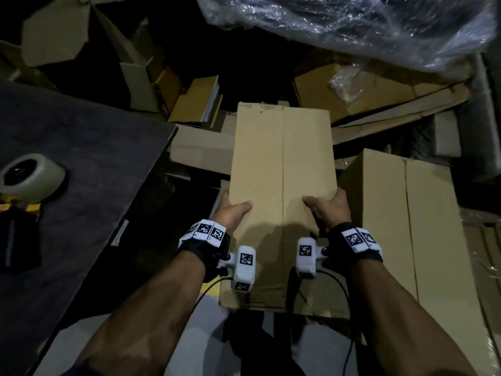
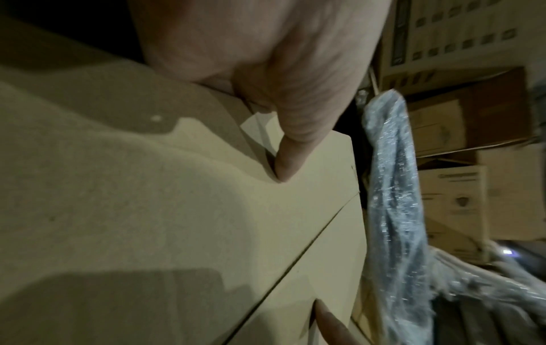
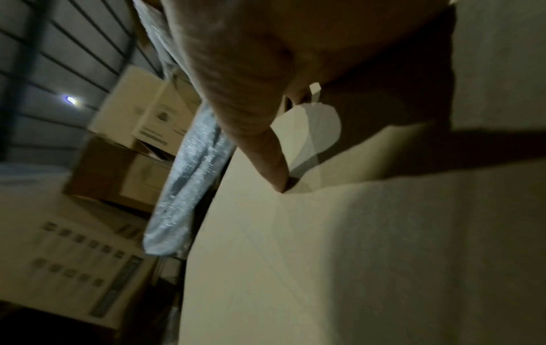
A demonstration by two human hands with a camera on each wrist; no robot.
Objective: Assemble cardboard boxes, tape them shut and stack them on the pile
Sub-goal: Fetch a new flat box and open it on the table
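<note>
Both hands are on the box (image 1: pixel 282 164), a long flat cardboard piece held out in front of the person, above a clutter of other cardboard on the floor. The left hand (image 1: pixel 233 211) has it by the left edge, thumb (image 2: pixel 288 161) lying on top, the rest of the fingers tucked out of sight below: that grip is clamped on the box. The right hand (image 1: pixel 329 210) mirrors it on the right edge, thumb (image 3: pixel 274 163) pressed flat on the top face, grip likewise clamped. A crease runs the full length of the box down the middle, between the two thumbs. The near end dips toward the person's body, the far end points away.

Off to the left, a dark counter (image 1: pixel 89 158) carries a tape roll (image 1: pixel 32 177) lying on its side near the edge of the view, well apart from the box. To the right, a big flat carton (image 1: pixel 406 226) lies just beside the held box. Up top, a bundle of plastic wrap (image 1: pixel 352 25) glints above the far end; the wrist views catch the same wrap (image 2: pixel 393 186) just past the box edge, with printed cartons (image 3: pixel 141 116) stacked behind it.
</note>
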